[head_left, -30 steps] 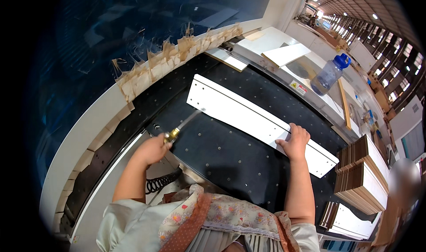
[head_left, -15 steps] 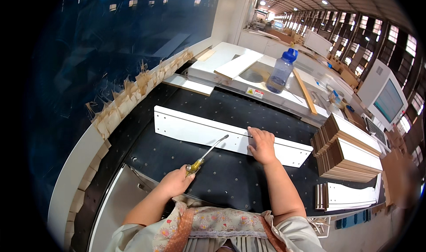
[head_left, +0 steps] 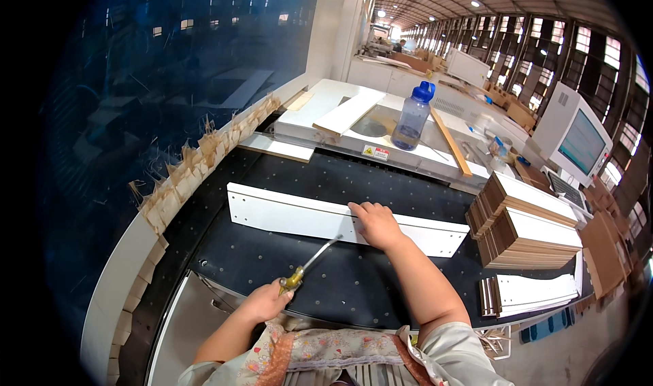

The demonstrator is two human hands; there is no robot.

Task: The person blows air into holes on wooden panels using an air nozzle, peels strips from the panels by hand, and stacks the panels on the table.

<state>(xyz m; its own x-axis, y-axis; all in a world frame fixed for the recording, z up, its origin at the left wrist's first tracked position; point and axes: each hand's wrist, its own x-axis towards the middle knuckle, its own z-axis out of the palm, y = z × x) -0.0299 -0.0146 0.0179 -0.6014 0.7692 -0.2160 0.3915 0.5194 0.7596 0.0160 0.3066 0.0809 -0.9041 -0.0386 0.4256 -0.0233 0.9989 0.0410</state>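
Observation:
A long white panel [head_left: 292, 212] with a dark groove along its upper edge and small holes near its ends lies on the black work surface [head_left: 272, 267]. My right hand [head_left: 377, 225] grips it near the middle, fingers over its far edge and thumb on the face. In my left hand [head_left: 264, 303] is a screwdriver [head_left: 294, 277] with a yellow translucent handle. Its metal shaft points up and to the right, and the tip is at the panel's near edge, beside my right hand; whether it touches cannot be seen.
At the right stand stacked white-faced boards [head_left: 527, 233] and a smaller pile of shaped white pieces [head_left: 534, 294]. Behind are a blue-capped bottle [head_left: 411, 121], a wooden strip [head_left: 450, 141] and a monitor [head_left: 578, 134]. A machine hood with a ragged flap curtain [head_left: 197, 161] borders the left.
My right hand has slid left along the panel. The screwdriver's tip has come down from over the panel's face to its near edge. The whole view has shifted slightly.

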